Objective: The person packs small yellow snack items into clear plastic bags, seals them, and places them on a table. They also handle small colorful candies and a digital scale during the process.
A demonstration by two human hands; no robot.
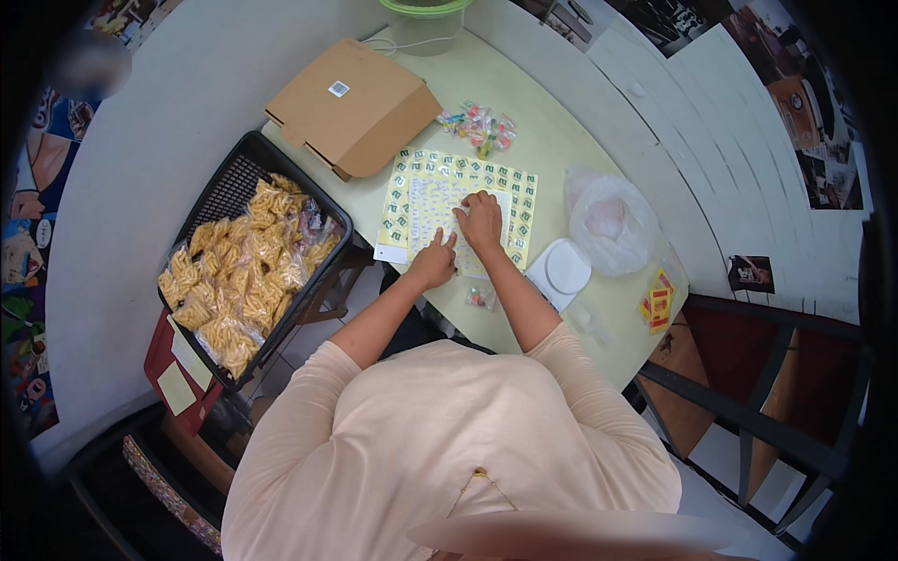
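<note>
On the pale green table lies a sheet printed with green marks, and over it a white sheet bearing small writing. My left hand rests on the lower part of the sheets, its index and middle fingers extended and apart. To its right, my right hand touches the white sheet with bent fingers; whether a small thing is between its fingertips I cannot tell. Below the sheets, between my forearms, lies a small clear bag with colourful contents. Wrapped candies lie in a loose pile beyond the sheets.
A cardboard box stands at the back left, near a lidded plastic tub. A black basket at the left holds many bagged yellow snacks. A white scale, a translucent plastic bag and yellow-red packets are at the right.
</note>
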